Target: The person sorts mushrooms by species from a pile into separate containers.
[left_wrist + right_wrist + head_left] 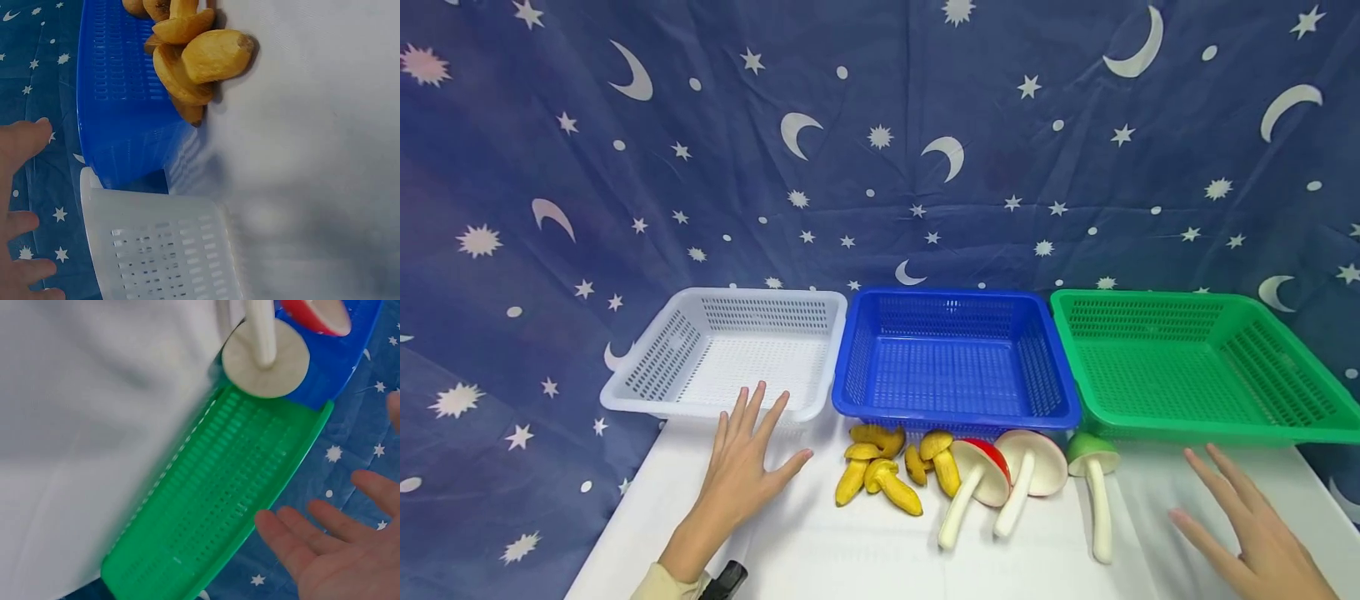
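My left hand (737, 467), fingers spread and holding nothing, hovers at the near rim of the white basket (700, 407). At the lower right my right hand (1262, 533) is spread in front of the green basket (1225, 431), also with nothing in it. Several yellow toy mushrooms (898, 493) lie bunched before the blue basket (955, 414), to the right of my left hand. Beside them lean a red-capped mushroom (992, 471) and one showing a pale cap underside (1048, 471). The green-capped mushroom (1101, 517), long-stemmed, is nearest my right hand.
The three baskets stand side by side along the back of the white-covered table (865, 558), with nothing inside them. Behind hangs a dark blue cloth (880, 75) printed with moons and stars. A black strap (724, 581) sits at the left wrist.
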### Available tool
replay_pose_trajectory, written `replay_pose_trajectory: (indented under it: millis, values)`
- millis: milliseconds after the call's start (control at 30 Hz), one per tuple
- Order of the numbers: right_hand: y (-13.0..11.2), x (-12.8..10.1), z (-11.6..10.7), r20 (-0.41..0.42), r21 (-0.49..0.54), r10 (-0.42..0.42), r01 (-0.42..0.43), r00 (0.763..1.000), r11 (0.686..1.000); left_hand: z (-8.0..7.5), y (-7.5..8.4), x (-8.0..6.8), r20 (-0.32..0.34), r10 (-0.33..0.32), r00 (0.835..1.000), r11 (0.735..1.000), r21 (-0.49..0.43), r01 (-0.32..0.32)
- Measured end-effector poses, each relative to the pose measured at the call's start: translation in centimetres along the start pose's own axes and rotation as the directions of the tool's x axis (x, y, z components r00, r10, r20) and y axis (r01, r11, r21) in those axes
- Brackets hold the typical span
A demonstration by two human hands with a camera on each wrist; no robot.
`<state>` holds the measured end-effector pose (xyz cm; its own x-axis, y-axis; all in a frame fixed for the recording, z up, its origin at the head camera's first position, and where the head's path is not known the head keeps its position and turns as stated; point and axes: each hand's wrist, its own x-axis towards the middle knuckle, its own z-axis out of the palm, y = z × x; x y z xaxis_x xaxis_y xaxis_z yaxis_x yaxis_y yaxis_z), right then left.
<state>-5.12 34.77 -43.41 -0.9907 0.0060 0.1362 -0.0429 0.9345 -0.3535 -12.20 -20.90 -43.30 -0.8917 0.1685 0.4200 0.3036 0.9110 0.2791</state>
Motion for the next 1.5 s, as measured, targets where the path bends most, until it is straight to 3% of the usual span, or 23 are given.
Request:
replay_pose_trajectory:
  millis: [100, 267, 400, 567, 833, 1100, 1300, 1500]
  values:
    - [-0.5, -0.4, 0.4, -0.020, 0.012, 0.012, -0.012, 1.000, 1.000, 0.3, 0.5, 0.6, -0.023, 0.022, 1.000, 0.998, -0.056, -0.023]
    - [-1.5, -0.7, 1.2, -0.092, 0.073, -0.046, 0.053, 0.995, 0.996, 0.7, 1.0, 1.7, -0.060, 0.041, 0.997, 0.988, -0.148, -0.050]
    - [-2.0, -0.9, 1.9, -0.146, 0.130, -0.084, 0.104, 0.986, 0.986, 1.2, 1.4, 2.6, -0.046, 0.050, 0.998, 0.978, -0.202, -0.058]
    - [-2.4, -1.1, 2.7, -0.144, 0.173, -0.086, 0.111, 0.986, 0.979, 1.9, 2.0, 3.7, -0.018, 0.059, 0.998, 0.966, -0.253, -0.061]
    - [-3.1, -1.3, 4.3, -0.064, 0.180, -0.032, 0.043, 0.997, 0.983, 2.9, 2.6, 5.4, 0.025, 0.076, 0.997, 0.951, -0.303, -0.065]
    - [-3.9, -0.6, 6.3, 0.053, 0.209, 0.022, -0.032, 0.998, 0.977, 3.9, 2.5, 6.1, 0.109, 0.064, 0.992, 0.959, -0.281, -0.031]
    - [-3.9, 0.2, 7.7, 0.200, 0.206, 0.150, -0.192, 0.968, 0.960, 4.2, 2.5, 6.1, 0.106, 0.066, 0.992, 0.965, -0.261, -0.036]
    - [-4.2, -0.1, 7.9, 0.202, 0.269, 0.266, -0.315, 0.942, 0.910, 4.3, 2.4, 6.4, 0.088, 0.088, 0.992, 0.964, -0.259, -0.063]
